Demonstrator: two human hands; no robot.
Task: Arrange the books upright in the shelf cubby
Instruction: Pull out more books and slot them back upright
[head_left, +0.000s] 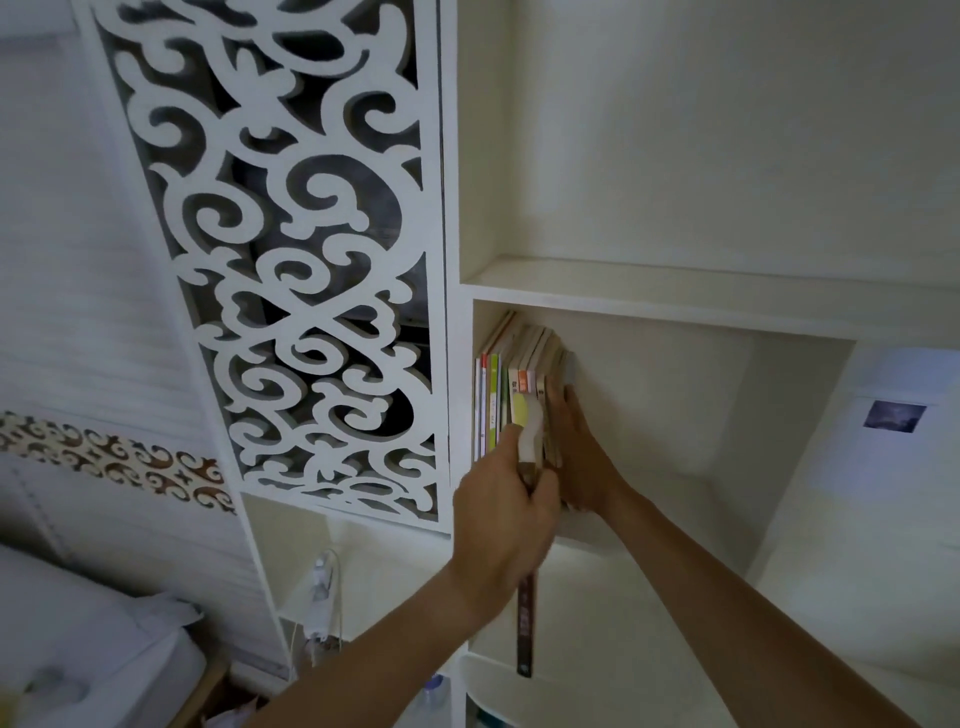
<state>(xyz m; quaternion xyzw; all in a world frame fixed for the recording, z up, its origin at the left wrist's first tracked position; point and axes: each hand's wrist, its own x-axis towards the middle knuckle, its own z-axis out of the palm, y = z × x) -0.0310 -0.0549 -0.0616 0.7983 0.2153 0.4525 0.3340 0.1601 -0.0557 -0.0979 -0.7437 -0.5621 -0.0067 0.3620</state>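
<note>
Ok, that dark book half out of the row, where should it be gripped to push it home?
Grip the dark book near its upper end, where the left hand already pinches it, coming from the open front. Its long spine overhangs the cubby; the right hand lies flat against the row's right side, so that side is taken.

i see a row of thin books (511, 395) standing upright against the left wall of the white shelf cubby (675, 415), one brown-spined book (525, 623) jutting out front.
</note>
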